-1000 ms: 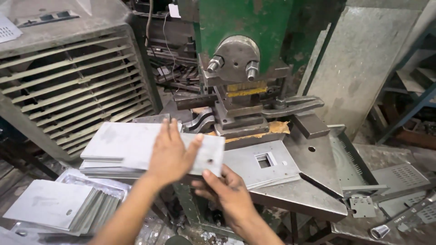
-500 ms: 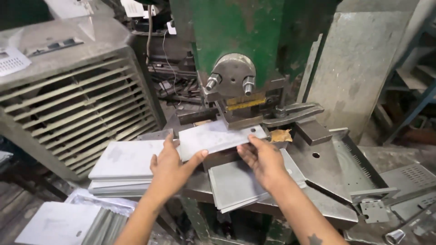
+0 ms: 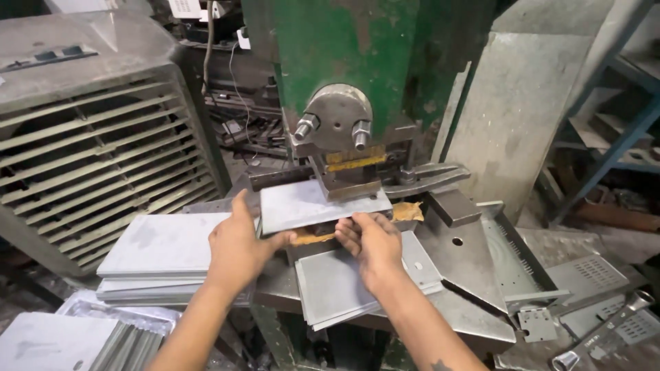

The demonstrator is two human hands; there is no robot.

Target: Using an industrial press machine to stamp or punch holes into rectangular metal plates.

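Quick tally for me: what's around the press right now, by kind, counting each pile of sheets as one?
Hands: 2, left hand and right hand, both on the sheet under the punch
Sheet under the punch: 1
Stacks of grey sheets: 2, left stack, front stack
Green press: 1
Louvred cooler: 1
Total: 7

Grey louvred cabinet (image 3: 89, 137) at left, blue metal shelving (image 3: 612, 137) at right, concrete pillar (image 3: 522, 110)

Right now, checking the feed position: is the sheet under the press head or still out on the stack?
Under it. The metal sheet lies flat beneath the press head, both hands gripping its near edge.
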